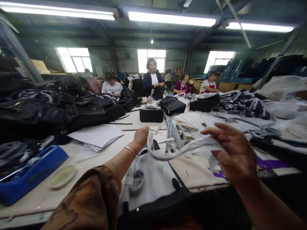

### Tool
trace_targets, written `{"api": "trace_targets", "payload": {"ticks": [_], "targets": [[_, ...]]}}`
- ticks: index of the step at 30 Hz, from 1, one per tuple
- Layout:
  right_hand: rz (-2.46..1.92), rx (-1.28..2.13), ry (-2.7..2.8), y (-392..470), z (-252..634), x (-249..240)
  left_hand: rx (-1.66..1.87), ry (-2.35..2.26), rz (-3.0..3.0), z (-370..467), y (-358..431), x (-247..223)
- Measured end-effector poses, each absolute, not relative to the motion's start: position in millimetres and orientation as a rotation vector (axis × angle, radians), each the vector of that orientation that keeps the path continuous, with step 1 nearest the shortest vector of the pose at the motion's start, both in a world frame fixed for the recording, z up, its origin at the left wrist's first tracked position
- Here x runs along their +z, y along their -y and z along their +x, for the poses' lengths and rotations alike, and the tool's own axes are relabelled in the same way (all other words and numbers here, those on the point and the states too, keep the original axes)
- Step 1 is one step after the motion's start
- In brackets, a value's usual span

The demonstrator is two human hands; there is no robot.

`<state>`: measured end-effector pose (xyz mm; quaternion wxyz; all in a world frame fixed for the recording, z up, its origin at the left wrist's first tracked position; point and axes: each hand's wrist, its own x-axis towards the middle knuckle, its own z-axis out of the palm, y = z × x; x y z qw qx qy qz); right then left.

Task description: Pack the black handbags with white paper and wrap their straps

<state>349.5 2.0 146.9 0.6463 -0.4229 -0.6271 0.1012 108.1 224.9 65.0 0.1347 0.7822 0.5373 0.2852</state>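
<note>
A strap wrapped in whitish plastic (168, 156) hangs in a curve between my two hands. My left hand (142, 135) is closed on its left end, over the middle of the table. At the right, my right hand (231, 153) has its fingers spread beside the other end, and the palm shows no grip on it. Below the strap lies a black bag (163, 204) at the table's front edge, covered by white sheeting (153, 185). A coiled, wrapped strap (136, 181) rests on that sheeting.
Black bags (81, 110) are piled at the left. A blue tape dispenser (35, 174), a round pale lid (62, 176) and white sheets (98, 135) lie nearer. A small black case (151, 115) stands mid-table. Wrapped straps (235, 103) heap up at the right. Several people sit or stand beyond.
</note>
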Motion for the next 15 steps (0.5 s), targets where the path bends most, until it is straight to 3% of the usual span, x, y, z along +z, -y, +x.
{"api": "trace_targets", "payload": {"ticks": [4,8,11,15], "targets": [[-1.154,0.798,1.620,33,351,144,0.849,-1.747,2.203,105,-234,65],[-1.562,0.931,1.936,51,355,124,0.816,-1.869,2.097,94,-247,56],[-1.756,0.649,2.059,55,362,106,0.788,-1.919,2.018,84,-254,47],[-1.924,-0.061,1.716,46,379,92,0.769,-1.956,1.930,78,-256,41]]}}
